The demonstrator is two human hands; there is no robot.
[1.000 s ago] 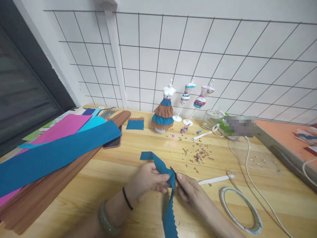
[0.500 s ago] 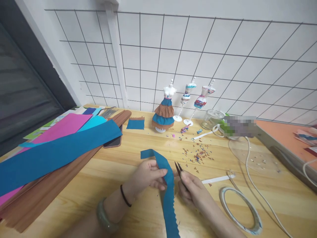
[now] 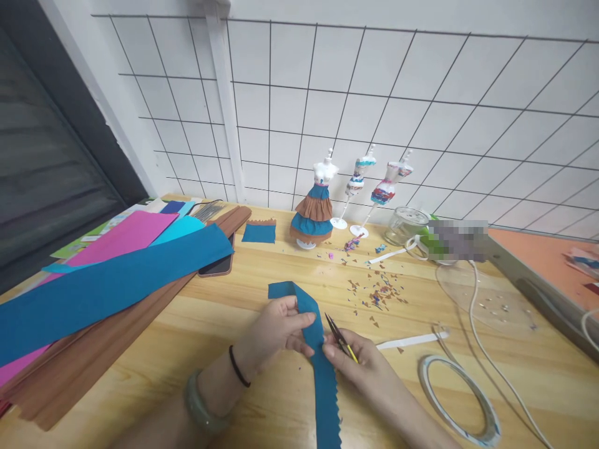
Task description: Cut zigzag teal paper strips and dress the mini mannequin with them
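A long blue crepe-paper strip (image 3: 325, 390) with a zigzag right edge runs down toward me. Its upper end folds over to the left. My left hand (image 3: 290, 327) pinches the strip between thumb and fingers from the left side. My right hand (image 3: 353, 358) holds small scissors (image 3: 337, 332) with dark blades and a bit of yellow at the handle; the blades point up and left, just beside the strip. The thumb and a fingertip of that hand touch the strip's right edge.
Blue, pink and brown paper sheets (image 3: 126, 287) lie left over a phone (image 3: 218, 263). Behind stand a mannequin in a tiered skirt (image 3: 312, 209) and two smaller ones. Paper scraps (image 3: 381, 293), a glass jar (image 3: 406, 226), a tape roll (image 3: 458, 399) and a white cable (image 3: 486, 362) are right.
My right hand has moved left onto the strip's edge, its thumb and fingertip now touching it. The scissors have turned further left, showing yellow. My left hand keeps its hold.
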